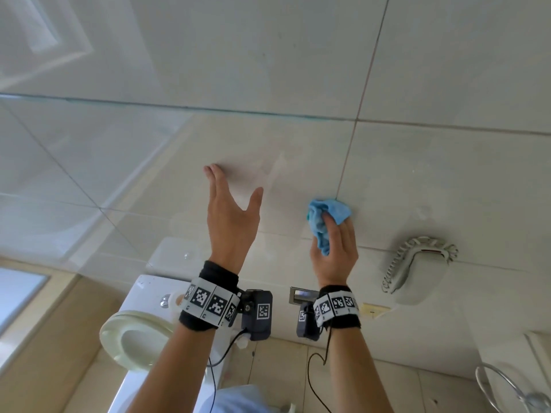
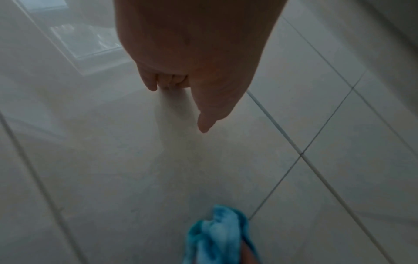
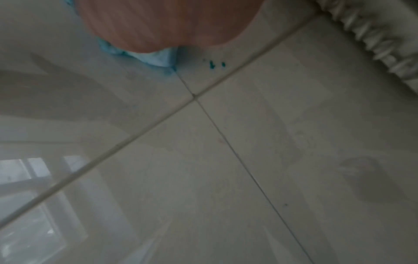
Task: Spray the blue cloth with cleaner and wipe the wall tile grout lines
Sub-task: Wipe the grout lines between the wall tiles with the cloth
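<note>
Your right hand (image 1: pixel 334 248) gripped the bunched blue cloth (image 1: pixel 326 222), fingers curled round it, and pressed its upper edge against the wall right on the vertical grout line (image 1: pixel 347 156). In the right wrist view the cloth's (image 3: pixel 156 58) corner sat on that thin dark seam just short of the crossing with a paler, wider grout line (image 3: pixel 126 141), and a few small teal specks (image 3: pixel 213 64) lay on the tile beside it.

Your left hand (image 1: pixel 231 222) was spread: fingers straight and together with their tips (image 1: pixel 211 170) against the tile, thumb splayed toward the cloth, holding nothing. Between the two hands lay a bare stretch of tile.

The wall tiles (image 1: pixel 268 55) were large, pale and glossy, mirroring a window; the horizontal grout line (image 1: pixel 208 109) ran well above both hands, with open tile all the way up. To the right of the cloth, near but apart, a white wall phone (image 1: pixel 417 263) with a coiled cord hung on the wall, closing off room on that side. Below your wrists were the white toilet cistern (image 1: pixel 155 293) with its chrome flush button and the oval seat (image 1: pixel 134 335). A chrome ring (image 1: pixel 501 386) showed at the lower right corner.
</note>
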The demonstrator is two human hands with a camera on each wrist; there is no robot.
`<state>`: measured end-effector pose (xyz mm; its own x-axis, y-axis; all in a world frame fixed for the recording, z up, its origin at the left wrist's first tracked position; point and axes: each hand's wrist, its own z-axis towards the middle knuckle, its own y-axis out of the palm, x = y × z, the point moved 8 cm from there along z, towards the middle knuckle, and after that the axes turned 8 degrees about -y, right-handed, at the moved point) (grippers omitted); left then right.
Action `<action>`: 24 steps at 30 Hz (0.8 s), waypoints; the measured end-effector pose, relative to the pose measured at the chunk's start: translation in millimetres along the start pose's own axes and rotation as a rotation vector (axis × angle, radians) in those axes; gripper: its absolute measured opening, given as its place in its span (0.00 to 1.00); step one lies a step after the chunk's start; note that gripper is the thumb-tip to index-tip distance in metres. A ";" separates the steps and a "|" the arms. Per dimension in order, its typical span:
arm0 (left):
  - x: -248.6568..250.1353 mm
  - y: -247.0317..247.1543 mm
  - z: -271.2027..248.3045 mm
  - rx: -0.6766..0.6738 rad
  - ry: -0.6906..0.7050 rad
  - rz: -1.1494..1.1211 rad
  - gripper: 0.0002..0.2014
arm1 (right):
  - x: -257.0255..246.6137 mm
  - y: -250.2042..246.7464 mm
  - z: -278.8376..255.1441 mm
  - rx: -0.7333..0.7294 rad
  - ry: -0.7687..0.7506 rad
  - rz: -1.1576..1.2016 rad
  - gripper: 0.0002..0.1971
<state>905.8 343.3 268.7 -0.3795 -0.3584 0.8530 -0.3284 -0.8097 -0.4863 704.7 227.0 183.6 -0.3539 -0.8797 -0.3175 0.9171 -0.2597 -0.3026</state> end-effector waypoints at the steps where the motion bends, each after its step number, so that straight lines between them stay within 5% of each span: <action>1: 3.5 1.7 -2.1 -0.009 0.004 0.000 0.46 | -1.2 1.0 -2.8 -0.023 -0.002 -0.001 0.35; 5: 16.6 12.9 -16.7 -0.069 0.049 0.001 0.44 | -10.5 -10.7 9.5 -0.059 -0.031 -0.022 0.32; 12: 14.9 12.1 -24.4 -0.054 0.188 0.034 0.36 | 0.7 -27.4 38.0 0.119 0.104 0.064 0.23; 15: 9.5 9.9 -22.9 -0.050 0.235 0.084 0.37 | 10.1 -12.0 -13.2 0.026 0.158 0.004 0.23; 19: 5.2 12.1 -21.5 -0.060 0.260 0.146 0.38 | 9.7 20.7 -72.3 -0.206 0.210 -0.004 0.37; 24: 2.7 14.2 -21.1 -0.053 0.298 0.175 0.40 | 9.1 22.0 -69.7 -0.205 0.157 -0.014 0.40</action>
<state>881.9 340.7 260.1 -0.6671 -0.3322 0.6668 -0.2775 -0.7198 -0.6362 708.8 241.1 111.4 -0.4048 -0.8000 -0.4429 0.8613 -0.1709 -0.4786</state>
